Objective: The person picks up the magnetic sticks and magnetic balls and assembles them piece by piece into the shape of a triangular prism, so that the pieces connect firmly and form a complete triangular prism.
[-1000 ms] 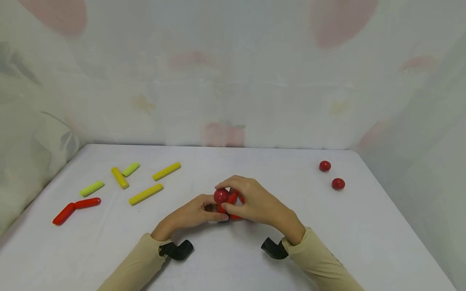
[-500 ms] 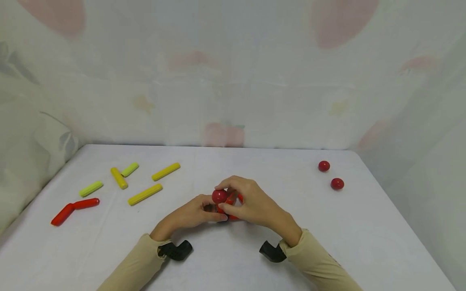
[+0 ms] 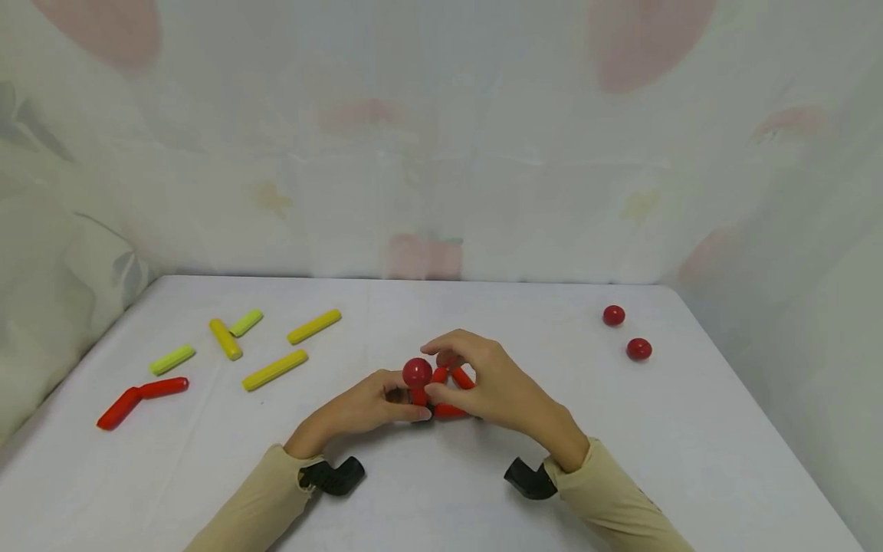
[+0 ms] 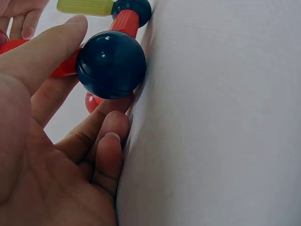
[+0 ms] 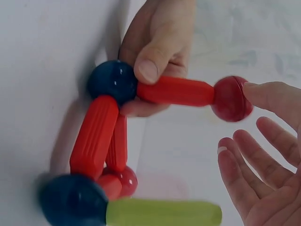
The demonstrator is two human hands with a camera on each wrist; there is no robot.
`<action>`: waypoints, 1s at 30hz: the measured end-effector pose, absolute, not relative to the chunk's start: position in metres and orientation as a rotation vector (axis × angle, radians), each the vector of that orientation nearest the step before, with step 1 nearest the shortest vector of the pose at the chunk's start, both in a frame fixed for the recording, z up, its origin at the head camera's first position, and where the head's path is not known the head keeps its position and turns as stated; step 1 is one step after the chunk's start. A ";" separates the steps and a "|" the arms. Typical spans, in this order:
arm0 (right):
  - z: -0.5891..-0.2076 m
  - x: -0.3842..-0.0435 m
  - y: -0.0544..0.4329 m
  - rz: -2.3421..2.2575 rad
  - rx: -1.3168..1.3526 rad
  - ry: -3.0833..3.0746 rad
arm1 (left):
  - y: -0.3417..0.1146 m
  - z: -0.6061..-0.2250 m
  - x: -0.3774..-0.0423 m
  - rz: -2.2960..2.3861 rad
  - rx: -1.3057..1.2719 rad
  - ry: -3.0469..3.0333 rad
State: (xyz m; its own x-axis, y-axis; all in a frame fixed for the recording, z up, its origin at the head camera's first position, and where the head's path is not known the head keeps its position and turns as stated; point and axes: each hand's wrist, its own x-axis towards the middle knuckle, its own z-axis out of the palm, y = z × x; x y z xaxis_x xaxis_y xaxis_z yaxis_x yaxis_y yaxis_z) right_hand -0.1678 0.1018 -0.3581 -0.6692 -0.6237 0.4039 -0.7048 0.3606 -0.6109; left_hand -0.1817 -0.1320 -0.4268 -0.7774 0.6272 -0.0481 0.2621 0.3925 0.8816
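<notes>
A small frame of red magnetic sticks [image 3: 451, 412] and balls lies on the table between both hands. At its left corner, an upright red stick [image 5: 176, 91] rises from a dark blue ball [image 5: 113, 82] and carries a red ball [image 3: 417, 372]. My left hand [image 3: 372, 400] holds this corner, thumb on the upright stick and fingers behind the blue ball. My right hand [image 3: 493, 383] is open beside the red ball, thumb tip at its edge and fingers spread away. A second blue ball [image 5: 73, 200] bears a lime stick [image 5: 162, 212], hidden behind my right hand in the head view.
Yellow sticks [image 3: 276, 369] and lime sticks [image 3: 172, 359] lie scattered at left. Two red sticks [image 3: 141, 395] meet end to end near the left edge. Two red balls [image 3: 638, 349] rest at the back right of the white table [image 3: 690, 460]. A patterned cloth [image 3: 524, 192] hangs behind.
My right hand's fingers have come off the red ball and shifted a little to the right. The ball stays on top of the upright stick. My left hand keeps its place.
</notes>
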 end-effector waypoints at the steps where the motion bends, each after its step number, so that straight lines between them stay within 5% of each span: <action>1: -0.358 -0.168 0.104 1.212 1.217 -2.503 | -0.132 -0.427 -0.182 1.343 0.767 2.283; 30: -0.356 -0.163 0.178 1.040 0.879 -2.578 | -0.131 -0.426 -0.181 1.328 0.726 2.293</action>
State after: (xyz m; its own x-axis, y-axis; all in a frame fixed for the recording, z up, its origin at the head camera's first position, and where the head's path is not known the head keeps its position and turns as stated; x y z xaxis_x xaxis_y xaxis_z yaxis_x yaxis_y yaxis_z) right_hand -0.1634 0.1779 -0.3559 -0.7953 -0.4464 0.4101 -0.6061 0.5693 -0.5555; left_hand -0.1810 -0.1309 -0.4264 -0.7892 0.6096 -0.0747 0.2385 0.4163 0.8774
